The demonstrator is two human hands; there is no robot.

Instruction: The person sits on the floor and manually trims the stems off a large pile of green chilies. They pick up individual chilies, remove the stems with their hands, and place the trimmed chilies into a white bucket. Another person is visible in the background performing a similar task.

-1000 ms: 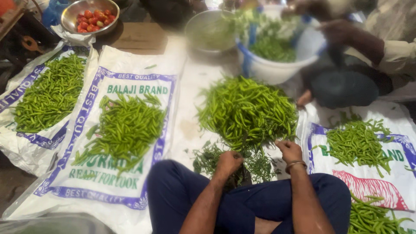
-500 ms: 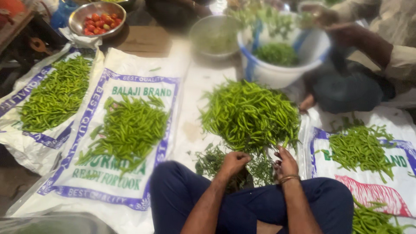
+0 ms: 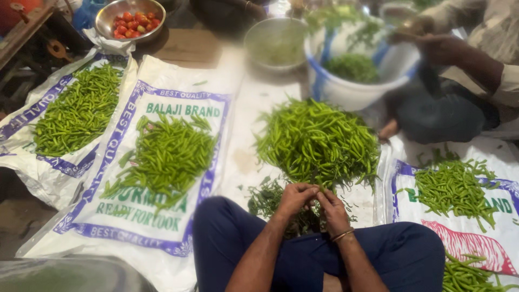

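A big heap of green chillies [image 3: 319, 140] lies on white sacking straight ahead of my crossed legs. At its near edge my left hand [image 3: 294, 198] and my right hand [image 3: 331, 208] meet, fingers pinched together on one green chilli; the chilli itself is mostly hidden between them. A gold bangle sits on my right wrist. Below my hands is a small dark pile of plucked stems [image 3: 267, 197].
Chillies are spread on printed white sacks: one left of me [image 3: 170, 154], one far left [image 3: 81, 111], one at right [image 3: 454, 186]. A steel bowl of tomatoes [image 3: 130, 19], a steel bowl [image 3: 275, 43] and a white tub of greens [image 3: 354, 75] stand behind. Another person sits at right [image 3: 459, 92].
My two hands were apart at the heap's near edge; they have come together over the stem pile and now pinch one chilli between them.
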